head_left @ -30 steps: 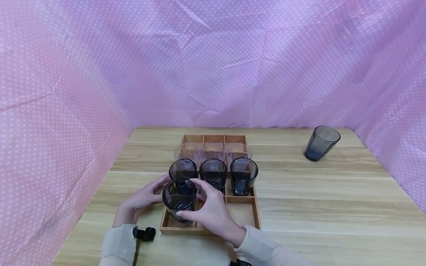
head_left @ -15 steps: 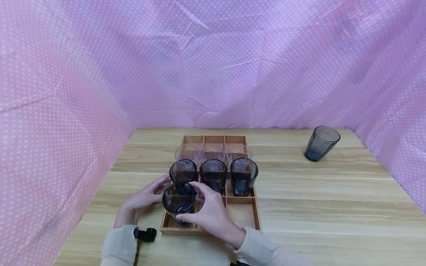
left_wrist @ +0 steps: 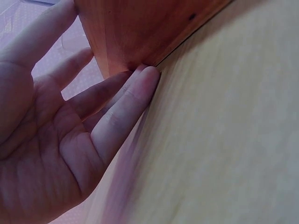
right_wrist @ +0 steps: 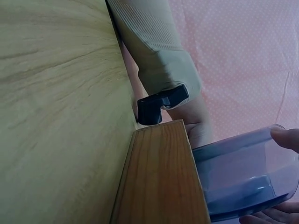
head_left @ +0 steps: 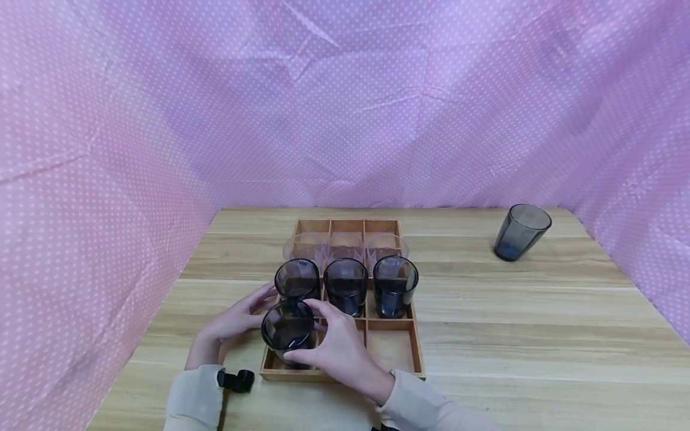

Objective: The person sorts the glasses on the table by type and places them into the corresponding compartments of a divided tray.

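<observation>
My right hand holds a dark smoked drinking glass near its rim, thumb on the near side and fingers on the far side. The glass stands upright at the front left compartment of a wooden divided tray; in the right wrist view its base reaches behind the tray wall. My left hand lies at the tray's left side. In the left wrist view its extended fingers touch the outer wall of the tray. Three more dark glasses fill the middle row.
Behind the dark glasses stands a row of clear cups in the tray. Another smoked glass stands alone at the back right of the wooden table. A pink dotted cloth encloses the table at the back and sides.
My right hand has lowered the glass slightly, toward the front left compartment of the tray. The left hand stays almost still against the tray's side.
</observation>
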The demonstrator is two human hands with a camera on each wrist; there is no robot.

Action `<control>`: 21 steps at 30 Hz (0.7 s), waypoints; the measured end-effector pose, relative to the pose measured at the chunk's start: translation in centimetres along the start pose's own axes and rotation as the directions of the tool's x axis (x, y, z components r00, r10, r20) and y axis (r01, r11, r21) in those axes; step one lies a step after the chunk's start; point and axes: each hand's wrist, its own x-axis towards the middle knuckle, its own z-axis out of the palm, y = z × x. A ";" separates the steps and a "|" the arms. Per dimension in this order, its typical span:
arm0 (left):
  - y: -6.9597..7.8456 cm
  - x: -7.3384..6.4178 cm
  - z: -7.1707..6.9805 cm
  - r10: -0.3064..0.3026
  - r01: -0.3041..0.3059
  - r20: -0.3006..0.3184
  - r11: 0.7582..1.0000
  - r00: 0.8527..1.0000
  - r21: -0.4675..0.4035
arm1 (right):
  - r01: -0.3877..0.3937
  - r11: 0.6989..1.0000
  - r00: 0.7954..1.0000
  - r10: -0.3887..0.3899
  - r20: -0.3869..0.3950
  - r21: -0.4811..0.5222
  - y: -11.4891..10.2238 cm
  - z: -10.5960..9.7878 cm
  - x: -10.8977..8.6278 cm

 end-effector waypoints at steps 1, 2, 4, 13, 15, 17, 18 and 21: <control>0.0 0.0 0.0 -0.008 0.008 0.000 1.000 1.000 -0.005 | 0.000 1.000 1.000 0.000 0.002 -0.004 0.0 0.0 0.0; -0.1 0.0 0.1 -0.005 0.005 0.004 1.000 1.000 -0.005 | 0.003 1.000 1.000 -0.003 0.004 -0.010 0.1 0.0 0.0; -0.1 0.1 0.1 -0.011 0.011 0.005 1.000 1.000 -0.017 | 0.009 0.999 1.000 -0.009 0.011 -0.031 0.1 0.0 0.0; -0.1 0.1 0.0 -0.011 0.011 -0.003 1.000 1.000 -0.008 | 0.045 0.963 0.999 -0.039 0.029 -0.266 0.0 -0.1 -0.3; -0.1 0.0 0.0 -0.014 0.014 -0.001 1.000 1.000 -0.016 | 0.049 0.958 0.999 -0.044 0.024 -0.282 -0.1 -0.1 -0.3; -0.2 0.0 0.1 -0.017 0.017 0.002 0.999 1.000 -0.028 | 0.050 0.952 0.999 -0.047 0.017 -0.302 -0.1 -0.1 -0.3; -0.2 0.0 0.1 -0.017 0.017 0.003 0.999 1.000 -0.031 | 0.048 0.949 0.999 -0.046 0.014 -0.313 -0.1 -0.2 -0.3; -0.2 0.1 0.1 -0.016 0.016 0.004 0.999 1.000 -0.036 | 0.034 0.939 0.999 -0.033 0.010 -0.341 -0.2 -0.3 -0.3</control>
